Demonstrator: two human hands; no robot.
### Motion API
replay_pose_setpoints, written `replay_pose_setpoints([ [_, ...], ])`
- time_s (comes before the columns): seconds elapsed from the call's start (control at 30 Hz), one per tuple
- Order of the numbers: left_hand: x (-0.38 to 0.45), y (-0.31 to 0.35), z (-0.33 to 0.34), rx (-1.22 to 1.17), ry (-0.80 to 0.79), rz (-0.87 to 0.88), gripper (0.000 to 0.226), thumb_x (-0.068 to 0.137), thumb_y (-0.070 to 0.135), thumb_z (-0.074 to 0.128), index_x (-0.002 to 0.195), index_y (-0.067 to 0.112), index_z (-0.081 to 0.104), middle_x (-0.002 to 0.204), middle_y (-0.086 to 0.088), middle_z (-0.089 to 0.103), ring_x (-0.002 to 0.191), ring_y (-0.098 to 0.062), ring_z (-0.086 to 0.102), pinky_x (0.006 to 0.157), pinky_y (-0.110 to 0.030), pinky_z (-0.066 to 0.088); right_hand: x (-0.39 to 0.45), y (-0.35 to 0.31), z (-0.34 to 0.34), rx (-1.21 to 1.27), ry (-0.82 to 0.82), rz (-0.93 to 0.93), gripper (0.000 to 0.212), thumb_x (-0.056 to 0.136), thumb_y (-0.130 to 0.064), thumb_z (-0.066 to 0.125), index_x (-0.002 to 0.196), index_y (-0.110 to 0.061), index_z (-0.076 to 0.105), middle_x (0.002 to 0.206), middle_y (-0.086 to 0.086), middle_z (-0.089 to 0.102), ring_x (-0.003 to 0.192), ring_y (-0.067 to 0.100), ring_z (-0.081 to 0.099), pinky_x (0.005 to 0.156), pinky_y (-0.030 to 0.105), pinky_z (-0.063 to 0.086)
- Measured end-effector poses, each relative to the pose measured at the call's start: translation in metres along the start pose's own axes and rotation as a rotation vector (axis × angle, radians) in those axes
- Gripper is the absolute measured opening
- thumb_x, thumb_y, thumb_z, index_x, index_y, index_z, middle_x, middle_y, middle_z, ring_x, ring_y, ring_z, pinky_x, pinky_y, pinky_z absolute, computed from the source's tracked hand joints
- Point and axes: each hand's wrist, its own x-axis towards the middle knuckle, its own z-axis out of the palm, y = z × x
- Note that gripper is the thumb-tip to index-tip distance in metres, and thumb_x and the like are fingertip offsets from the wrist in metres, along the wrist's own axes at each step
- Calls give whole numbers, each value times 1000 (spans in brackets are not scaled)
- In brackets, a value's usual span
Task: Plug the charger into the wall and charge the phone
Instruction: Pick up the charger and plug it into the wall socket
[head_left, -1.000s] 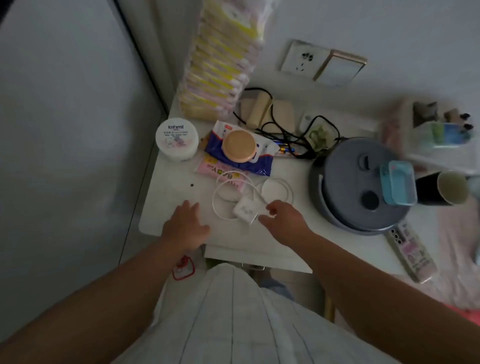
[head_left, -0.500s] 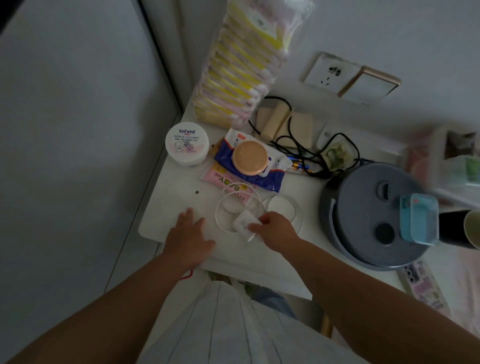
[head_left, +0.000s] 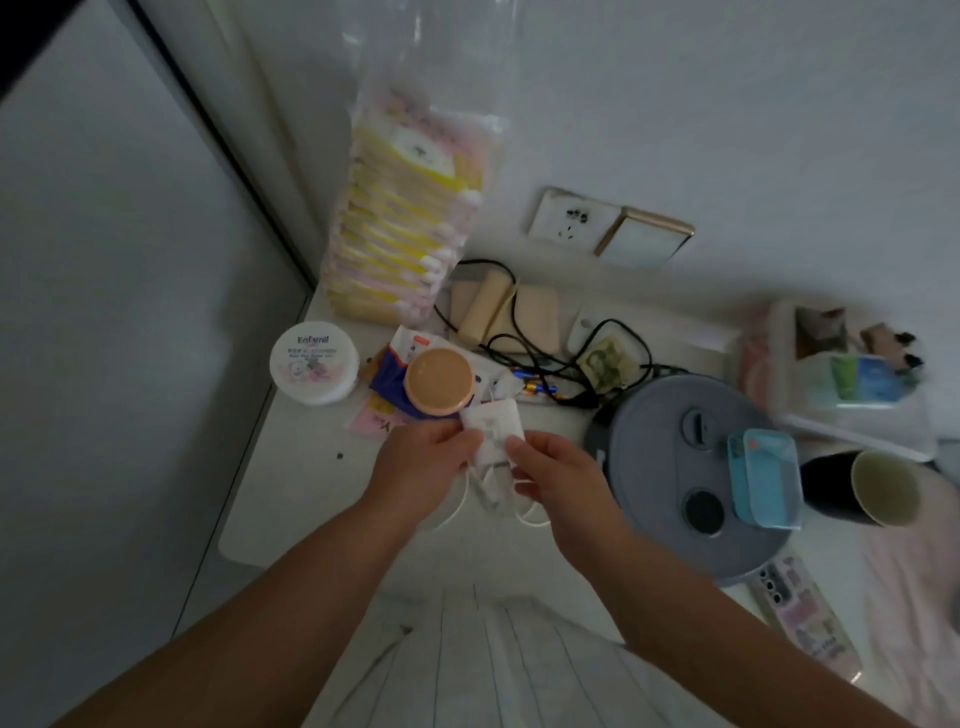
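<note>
Above the white bedside table (head_left: 291, 488), left hand (head_left: 415, 470) and right hand (head_left: 556, 475) both pinching the white charger (head_left: 491, 428), cable (head_left: 483, 493) dangling, wall socket (head_left: 574, 218) beyond.

I cannot see all of the white charger (head_left: 491, 427), because the fingers of my left hand (head_left: 421, 470) and my right hand (head_left: 558, 475) cover its sides. Its white cable (head_left: 470, 499) goes under my hands, so I cannot tell where it ends. The phone (head_left: 802, 621) on the near right is partly tucked under the round grey pot (head_left: 691, 478). The clear box (head_left: 841, 364) on the far right is blurry.
</note>
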Motion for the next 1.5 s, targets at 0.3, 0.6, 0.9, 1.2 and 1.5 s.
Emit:
replay_pose_setpoints([
  [0.3, 57, 104, 36, -227, 39, 135, 23, 81, 25, 64, 100, 15, 72, 77, 0, 67, 87, -22, 65, 93, -43, 54, 60, -87, -35, 99, 191, -183, 19, 88, -21, 57, 100, -7, 63, 70, -1, 61, 57, 6, 59, 51, 16, 47],
  [0.6, 107, 141, 62, -171, 24, 214, 37, 84, 21, 59, 120, 12, 62, 103, -5, 69, 92, -20, 62, 98, -43, 50, 113, -119, -51, 291, 203, -106, 17, 89, -20, 57, 102, -9, 61, 80, 0, 60, 71, 10, 53, 61, 21, 42],
  [0.9, 126, 141, 67, -215, 49, 196, 36, 85, 17, 59, 120, 10, 61, 103, -4, 68, 89, -18, 62, 96, -39, 51, 135, -117, -52, 324, 151, -116, 9, 90, -17, 56, 94, -10, 60, 83, 2, 63, 77, 13, 60, 67, 22, 48],
  [1.2, 123, 142, 69, -231, 94, 198, 34, 85, 17, 57, 119, 10, 62, 99, -2, 67, 99, -23, 66, 97, -43, 51, 138, -114, -52, 244, 165, -174, 14, 89, -22, 56, 99, -12, 56, 86, 1, 63, 84, 18, 63, 70, 25, 53],
  [1.5, 126, 141, 68, -206, 138, 214, 28, 83, 21, 58, 108, 14, 69, 92, -2, 70, 96, -24, 67, 94, -47, 52, 138, -118, -49, 264, 151, -162, 10, 89, -22, 57, 95, -14, 57, 88, 1, 64, 88, 20, 64, 74, 27, 54],
])
